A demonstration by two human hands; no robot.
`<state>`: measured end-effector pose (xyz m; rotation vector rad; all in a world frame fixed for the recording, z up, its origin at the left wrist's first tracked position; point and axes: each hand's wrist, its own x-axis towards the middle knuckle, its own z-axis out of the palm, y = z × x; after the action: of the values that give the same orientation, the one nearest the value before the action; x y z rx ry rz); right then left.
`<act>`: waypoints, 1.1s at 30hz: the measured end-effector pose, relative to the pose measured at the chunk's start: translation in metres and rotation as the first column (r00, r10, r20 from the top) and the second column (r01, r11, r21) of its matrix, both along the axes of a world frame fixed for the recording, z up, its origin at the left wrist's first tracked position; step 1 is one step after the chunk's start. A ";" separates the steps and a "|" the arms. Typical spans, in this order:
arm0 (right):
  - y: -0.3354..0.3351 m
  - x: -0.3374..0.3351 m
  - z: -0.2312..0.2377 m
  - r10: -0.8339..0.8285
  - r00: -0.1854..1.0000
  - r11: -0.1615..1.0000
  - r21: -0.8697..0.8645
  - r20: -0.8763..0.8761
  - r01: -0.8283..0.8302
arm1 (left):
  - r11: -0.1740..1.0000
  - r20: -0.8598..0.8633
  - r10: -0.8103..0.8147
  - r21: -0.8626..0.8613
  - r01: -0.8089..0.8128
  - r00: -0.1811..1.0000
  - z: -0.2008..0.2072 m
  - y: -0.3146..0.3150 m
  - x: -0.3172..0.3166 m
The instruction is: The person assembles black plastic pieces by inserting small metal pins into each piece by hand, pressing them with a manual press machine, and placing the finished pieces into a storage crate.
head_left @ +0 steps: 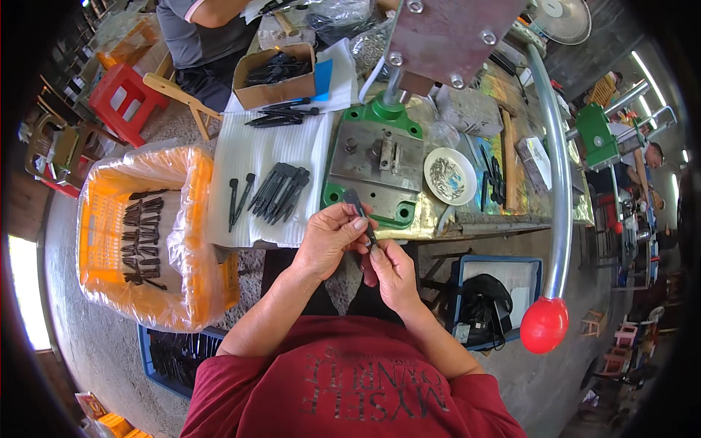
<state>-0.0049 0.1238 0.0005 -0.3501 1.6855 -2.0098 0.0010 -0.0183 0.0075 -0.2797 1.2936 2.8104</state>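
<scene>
Between my two hands I hold a slim black part with a wider, flattened head (353, 196), just in front of the press. My left hand (326, 235) pinches it near the head. Lower down, my right hand (393, 273) grips its narrow end, and the fingers cover much of the piece. Behind it stands a green hand press (414, 128) with a steel block fixture (389, 152). A white bowl (429, 165) of small metal pins sits right of the press. To its left, a pile of similar black parts (280, 191) lies on white foam sheet (237, 150).
An orange basket (89, 219) lined with clear plastic holds rows of black parts at left. A cardboard box (272, 97) of parts stands at the back. The press lever with a red knob (544, 325) hangs at right. Another person (196, 36) sits across the table.
</scene>
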 end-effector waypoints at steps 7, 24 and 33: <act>0.016 0.001 -0.004 0.122 0.968 0.980 -0.178 0.219 -0.083 | 0.965 -0.050 -0.199 -0.185 0.187 0.979 -0.005 0.011 0.009; 0.087 -0.135 0.003 0.096 0.564 0.660 0.476 -0.820 0.581 | 0.964 -0.037 -0.090 -0.253 0.078 0.995 -0.010 0.005 0.009; 0.082 -0.171 -0.015 0.426 0.517 0.430 0.669 -0.743 0.606 | 0.961 0.012 -0.085 -0.264 0.085 0.996 -0.015 0.002 0.010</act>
<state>-0.1754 0.2053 -0.0147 -0.9396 3.1984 -0.4583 0.0107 -0.0163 -0.0071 -0.2254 1.6398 2.5657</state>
